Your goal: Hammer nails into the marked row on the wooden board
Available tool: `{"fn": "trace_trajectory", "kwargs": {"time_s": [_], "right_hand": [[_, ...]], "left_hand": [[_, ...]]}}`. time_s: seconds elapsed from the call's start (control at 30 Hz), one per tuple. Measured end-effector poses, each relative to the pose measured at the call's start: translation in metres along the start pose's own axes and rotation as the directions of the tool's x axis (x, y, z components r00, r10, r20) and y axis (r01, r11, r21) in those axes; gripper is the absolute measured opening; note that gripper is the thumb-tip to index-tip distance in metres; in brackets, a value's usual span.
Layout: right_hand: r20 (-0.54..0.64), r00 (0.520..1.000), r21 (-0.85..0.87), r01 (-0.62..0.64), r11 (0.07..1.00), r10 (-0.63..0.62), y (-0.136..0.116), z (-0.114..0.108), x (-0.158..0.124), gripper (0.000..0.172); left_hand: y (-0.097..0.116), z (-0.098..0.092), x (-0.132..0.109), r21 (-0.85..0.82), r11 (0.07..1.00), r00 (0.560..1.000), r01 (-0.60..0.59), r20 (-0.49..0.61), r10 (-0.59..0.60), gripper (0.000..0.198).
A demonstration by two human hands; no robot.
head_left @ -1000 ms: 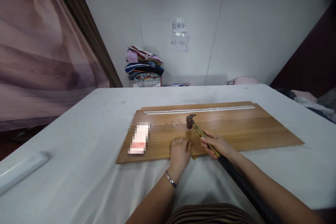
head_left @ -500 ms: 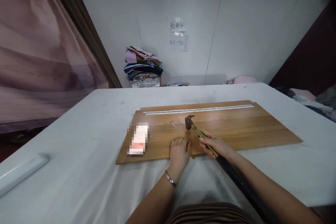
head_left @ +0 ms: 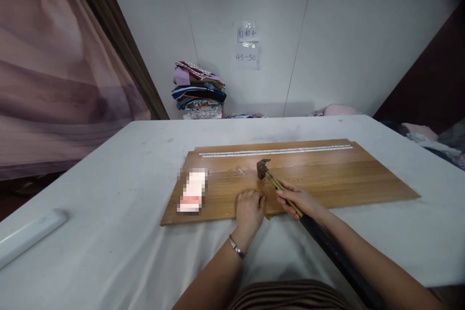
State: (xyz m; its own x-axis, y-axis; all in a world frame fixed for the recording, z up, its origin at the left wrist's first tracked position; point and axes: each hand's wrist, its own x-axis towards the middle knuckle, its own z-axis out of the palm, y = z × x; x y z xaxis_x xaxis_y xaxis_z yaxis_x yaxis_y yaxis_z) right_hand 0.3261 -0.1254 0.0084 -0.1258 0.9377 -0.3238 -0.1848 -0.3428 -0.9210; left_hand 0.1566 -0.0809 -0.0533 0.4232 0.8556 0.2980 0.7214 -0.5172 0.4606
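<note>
My right hand (head_left: pixel 300 201) is wrapped round a claw hammer (head_left: pixel 262 169) with a rusty head and a long handle ending in black. The head hovers over or rests on a wooden board (head_left: pixel 348 174); I cannot tell which. Left of the handle, my left hand (head_left: pixel 250 206) lies on the near edge of the board with its fingers curled, and whatever they hold is hidden. A small yellowish piece (head_left: pixel 269 217) shows at the board's edge beside it. Several loose nails (head_left: pixel 238 172) lie left of the hammer head, and a row of small dark dots (head_left: pixel 296 179) is to its right.
The board lies on a white-covered table (head_left: pixel 119 169). Two white measuring strips (head_left: pixel 276 151) run along its far side. A blurred-out pinkish rectangle (head_left: pixel 193 191) is at its left end. Folded clothes (head_left: pixel 199 92) are stacked by the wall, and a white object (head_left: pixel 32 235) sits at the left.
The camera view has shifted very slightly. Both hands, the hammer and the nails keep nearly the same places on the board.
</note>
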Motion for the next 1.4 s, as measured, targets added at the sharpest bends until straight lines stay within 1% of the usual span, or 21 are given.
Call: {"fn": "trace_trajectory", "kwargs": {"time_s": [0.17,0.43,0.77,1.07,1.27,1.4], "right_hand": [[0.005,1.0,0.029,0.025,0.999,-0.025,-0.0022,-0.0026,-0.0041,0.062],[0.015,1.0,0.005,-0.019,1.0,0.019,0.0024,-0.0007,-0.0002,0.07],[0.023,1.0,0.019,0.002,1.0,-0.002,-0.0025,-0.0013,-0.0041,0.07],[0.032,0.999,0.002,-0.017,1.0,0.017,0.0042,-0.0031,0.0009,0.072],[0.042,0.999,0.015,0.002,1.0,-0.003,-0.0008,-0.0033,-0.0022,0.068],[0.032,0.999,0.025,0.002,1.0,-0.003,-0.003,-0.0019,-0.0033,0.07]], "left_hand": [[0.0009,-0.0007,0.0002,-0.003,1.0,1.0,0.0,-0.007,0.0,0.015],[-0.0004,0.0004,0.0004,0.004,1.0,1.0,0.0,-0.002,0.0,0.017],[-0.0004,0.0002,0.0002,-0.003,1.0,1.0,0.008,0.003,-0.007,0.016],[-0.0006,0.0008,0.0,0.005,1.0,1.0,-0.001,-0.01,0.001,0.016],[-0.0011,0.0014,-0.0002,0.005,1.0,1.0,-0.001,-0.015,0.001,0.014],[-0.0003,0.0006,-0.0005,0.006,1.0,1.0,-0.002,-0.015,0.002,0.015]]}}
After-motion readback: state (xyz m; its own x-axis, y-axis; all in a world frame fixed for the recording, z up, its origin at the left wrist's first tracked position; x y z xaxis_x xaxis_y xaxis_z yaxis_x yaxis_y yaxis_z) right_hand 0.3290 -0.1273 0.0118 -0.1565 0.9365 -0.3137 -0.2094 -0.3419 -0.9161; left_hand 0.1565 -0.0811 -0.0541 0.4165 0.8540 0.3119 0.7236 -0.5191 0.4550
